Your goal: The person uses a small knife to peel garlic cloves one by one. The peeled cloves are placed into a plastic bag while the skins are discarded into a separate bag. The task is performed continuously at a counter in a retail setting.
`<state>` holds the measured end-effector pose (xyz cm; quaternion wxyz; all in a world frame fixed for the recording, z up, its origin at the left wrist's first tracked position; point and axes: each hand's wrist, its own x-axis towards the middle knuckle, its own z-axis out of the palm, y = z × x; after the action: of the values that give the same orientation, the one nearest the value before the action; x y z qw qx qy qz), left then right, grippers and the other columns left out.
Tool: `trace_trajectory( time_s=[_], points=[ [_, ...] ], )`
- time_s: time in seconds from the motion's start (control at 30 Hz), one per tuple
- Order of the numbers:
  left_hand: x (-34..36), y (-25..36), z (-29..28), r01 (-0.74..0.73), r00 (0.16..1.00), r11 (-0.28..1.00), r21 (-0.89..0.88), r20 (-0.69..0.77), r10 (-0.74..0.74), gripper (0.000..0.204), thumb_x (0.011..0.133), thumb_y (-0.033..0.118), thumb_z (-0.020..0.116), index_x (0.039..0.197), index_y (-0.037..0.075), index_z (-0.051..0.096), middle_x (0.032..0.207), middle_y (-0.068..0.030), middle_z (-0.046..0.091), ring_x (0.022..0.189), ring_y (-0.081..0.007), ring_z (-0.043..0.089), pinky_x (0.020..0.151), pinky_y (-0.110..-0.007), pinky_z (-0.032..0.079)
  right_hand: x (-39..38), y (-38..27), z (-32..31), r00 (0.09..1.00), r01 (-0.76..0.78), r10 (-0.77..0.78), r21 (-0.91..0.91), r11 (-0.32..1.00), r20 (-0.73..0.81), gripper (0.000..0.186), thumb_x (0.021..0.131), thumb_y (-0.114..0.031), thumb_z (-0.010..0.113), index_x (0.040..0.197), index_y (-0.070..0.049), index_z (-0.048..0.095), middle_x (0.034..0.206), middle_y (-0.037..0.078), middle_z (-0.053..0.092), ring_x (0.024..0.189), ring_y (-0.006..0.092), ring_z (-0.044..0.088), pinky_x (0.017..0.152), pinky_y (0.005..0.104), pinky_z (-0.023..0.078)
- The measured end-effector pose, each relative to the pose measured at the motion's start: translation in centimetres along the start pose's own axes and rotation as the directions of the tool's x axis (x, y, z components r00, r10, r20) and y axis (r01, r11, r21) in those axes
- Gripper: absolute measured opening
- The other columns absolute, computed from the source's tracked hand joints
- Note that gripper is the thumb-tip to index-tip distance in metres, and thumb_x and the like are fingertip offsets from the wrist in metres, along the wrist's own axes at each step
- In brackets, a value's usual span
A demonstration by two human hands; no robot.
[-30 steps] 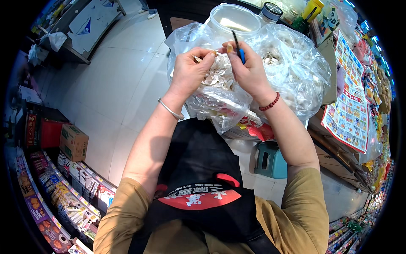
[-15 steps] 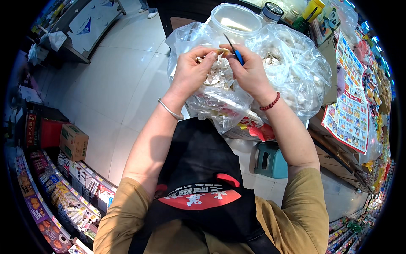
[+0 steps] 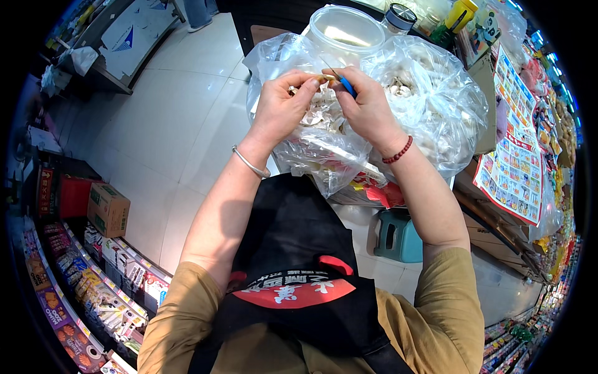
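Nearest: my black apron [image 3: 293, 249], and one teal stool [image 3: 398, 237] on the floor to my right. Above it, two clear plastic bags [image 3: 436, 106] of pale mushroom pieces sit side by side. My left hand [image 3: 283, 109] pinches one small mushroom piece [image 3: 325, 79] over the left bag. My right hand [image 3: 367, 106] grips one blue-handled knife [image 3: 344, 84]; its long axis runs from my palm up-left, tip at the piece. Beyond: one open clear tub [image 3: 346, 31], partly hidden by the bags.
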<state>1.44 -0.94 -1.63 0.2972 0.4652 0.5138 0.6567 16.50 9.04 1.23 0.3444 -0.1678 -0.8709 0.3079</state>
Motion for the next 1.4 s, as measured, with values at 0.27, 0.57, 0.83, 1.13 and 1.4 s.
trace_trajectory(
  time_s=[0.27,0.57,0.83,1.13,1.4],
  points=[
    [0.0,0.2,-0.1,0.032,0.999,0.999,-0.006,-0.004,-0.032,0.017,0.092,0.011,0.064,0.096,-0.004,0.072,0.083,0.0018,0.063,0.07,-0.0038,0.052,0.06,-0.021,0.041,-0.3,0.3,0.0,0.998,0.001,0.004,-0.081,0.997,0.059,0.03,0.088,0.003,0.057,0.117,-0.002,0.064,0.097,0.014,0.067,0.087,0.0219,0.065,0.078,0.03,0.051],
    [0.0,0.2,0.4,0.036,0.996,0.999,-0.024,-0.08,-0.038,0.016,0.09,0.01,0.065,0.092,-0.004,0.072,0.08,0.0005,0.064,0.069,-0.0045,0.054,0.06,-0.021,0.043,0.0,-0.4,0.3,0.988,-0.127,0.147,0.29,0.949,-0.049,0.024,0.093,-0.007,0.057,0.115,-0.001,0.064,0.094,0.015,0.071,0.089,0.0199,0.068,0.078,0.0301,0.052],
    [0.0,0.7,0.4,0.075,0.995,0.996,-0.045,-0.063,-0.078,0.021,0.093,0.017,0.066,0.101,-0.002,0.071,0.078,0.0014,0.063,0.065,-0.0018,0.05,0.055,-0.019,0.04,0.0,0.2,-0.1,0.971,-0.232,0.24,0.269,0.935,0.002,0.021,0.093,-0.006,0.058,0.113,-0.003,0.066,0.092,0.008,0.068,0.086,0.0138,0.065,0.075,0.0274,0.05],
    [0.0,-0.1,0.1,0.01,1.0,1.0,-0.027,0.014,-0.01,0.019,0.094,0.014,0.063,0.098,-0.003,0.071,0.08,0.003,0.064,0.067,-0.0019,0.05,0.058,-0.02,0.041,0.0,0.6,-0.4,0.999,-0.015,0.014,0.017,1.0,0.047,0.026,0.086,-0.001,0.057,0.111,-0.003,0.065,0.097,0.015,0.063,0.089,0.0322,0.063,0.079,0.0358,0.049],
    [0.0,0.1,-0.6,0.054,0.994,0.998,0.041,0.091,-0.058,0.016,0.095,0.012,0.061,0.098,-0.001,0.071,0.083,0.0031,0.062,0.068,-0.0026,0.049,0.062,-0.019,0.041,-0.2,-0.5,-1.2,0.989,0.034,-0.024,-0.066,0.997,0.146,0.026,0.086,-0.002,0.056,0.111,-0.004,0.064,0.095,0.016,0.061,0.089,0.0343,0.061,0.078,0.0396,0.049]
  ],
)
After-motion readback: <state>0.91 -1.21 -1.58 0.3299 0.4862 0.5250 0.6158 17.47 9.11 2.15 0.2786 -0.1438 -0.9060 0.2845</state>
